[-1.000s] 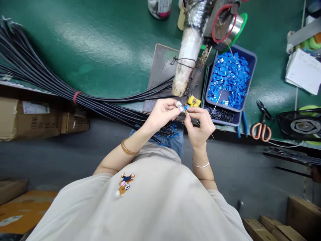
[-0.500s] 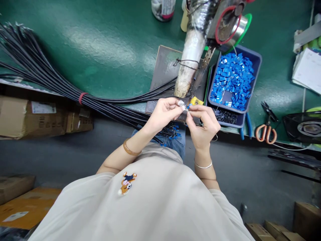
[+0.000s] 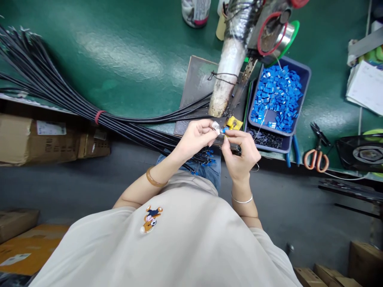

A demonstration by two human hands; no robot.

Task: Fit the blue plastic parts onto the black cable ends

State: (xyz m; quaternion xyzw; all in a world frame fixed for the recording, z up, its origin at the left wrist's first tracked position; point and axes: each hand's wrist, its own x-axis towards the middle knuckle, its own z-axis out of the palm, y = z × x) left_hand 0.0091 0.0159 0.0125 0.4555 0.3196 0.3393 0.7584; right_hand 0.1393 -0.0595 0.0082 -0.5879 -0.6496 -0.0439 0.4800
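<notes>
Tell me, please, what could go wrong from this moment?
The small blue piece between the left grip and the right grip might slip and drop. The scissors lie at the edge of the table, so a bump could make them fall. The black cables reach over that edge toward the lap, so they might snag.

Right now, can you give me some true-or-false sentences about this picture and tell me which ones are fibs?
1. A small blue piece shows between the left hand and the right hand. True.
2. The shirt is bright red. False: it is pale beige.
3. A red band goes around the black cables. True.
4. A tray holds many blue pieces. True.
5. The scissors lie left of the tray. False: they lie to its right.
</notes>
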